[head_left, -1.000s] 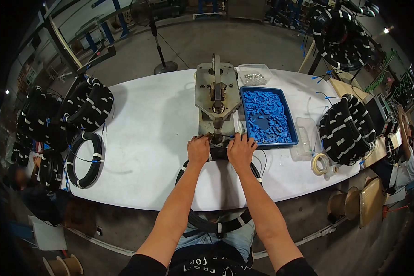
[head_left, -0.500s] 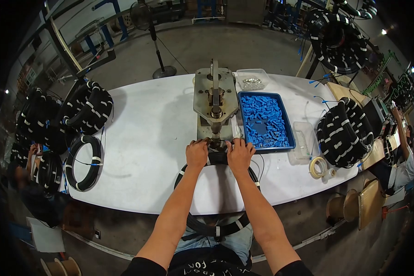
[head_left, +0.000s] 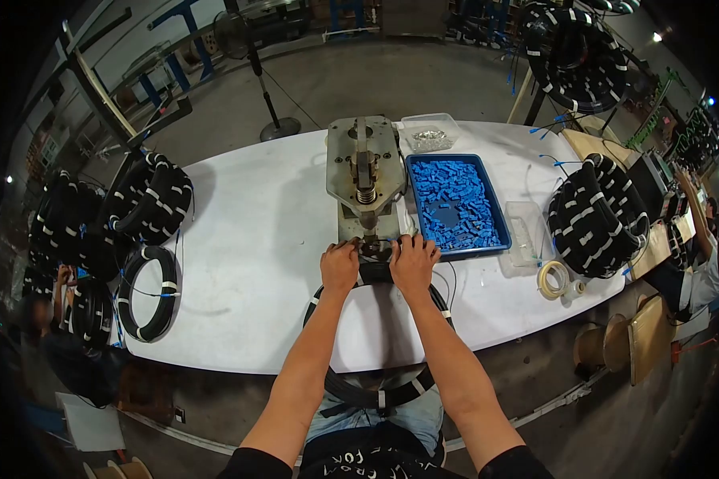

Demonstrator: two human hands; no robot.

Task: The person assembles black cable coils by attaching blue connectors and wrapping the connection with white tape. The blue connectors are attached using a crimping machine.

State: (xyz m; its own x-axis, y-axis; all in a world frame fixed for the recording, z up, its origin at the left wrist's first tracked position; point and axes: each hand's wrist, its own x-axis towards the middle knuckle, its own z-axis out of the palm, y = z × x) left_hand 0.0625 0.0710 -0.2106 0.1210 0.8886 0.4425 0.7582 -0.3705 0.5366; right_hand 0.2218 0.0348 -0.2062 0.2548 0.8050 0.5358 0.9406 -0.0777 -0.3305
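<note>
A metal bench press [head_left: 364, 172] stands on the white table in front of me. My left hand [head_left: 340, 265] is at the left of its lower tool, fingers bent and closed at the die. Opposite it, my right hand [head_left: 413, 265] is closed with its thumb towards the left hand. A bit of blue shows between the fingertips, but what they pinch is too small and covered to make out. Below both hands, a black cable coil [head_left: 381, 397] with white tape bands hangs over the table edge against my lap.
Right of the press lies a blue tray [head_left: 506, 233] of small blue connectors. Clear plastic boxes [head_left: 429, 132], tape rolls [head_left: 553, 280] and a large cable coil [head_left: 597, 215] are farther right. More coils [head_left: 148, 294] lie left. People work at both sides.
The view has shifted slightly. The press's lever has tilted and its spring shows longer beneath the top plate. Both hands stay at the die.
</note>
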